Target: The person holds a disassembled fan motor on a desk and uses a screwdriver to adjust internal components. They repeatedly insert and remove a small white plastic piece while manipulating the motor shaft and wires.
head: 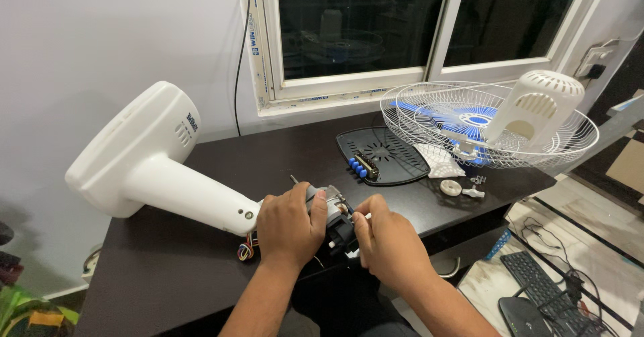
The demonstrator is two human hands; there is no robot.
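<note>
Both hands, left and right, grip the bared fan motor on the tabletop; grilles and rear cover already lie removed, motor still joined to the stand.

A white fan stand is seen on a dark brown desk, its loose wires coloured red, yellow, blue and orange. The motor is shown in silver-grey metal with copper-coloured windings and black plastic parts. A black panel is patterned with radial slots and fitted with a row of blue buttons. White wire grilles are laid over blue blades, and a white slotted motor cover is set upon them. The wall is painted pale grey-white; the window frame is white around dark glass. A black keyboard is seen below.
</note>
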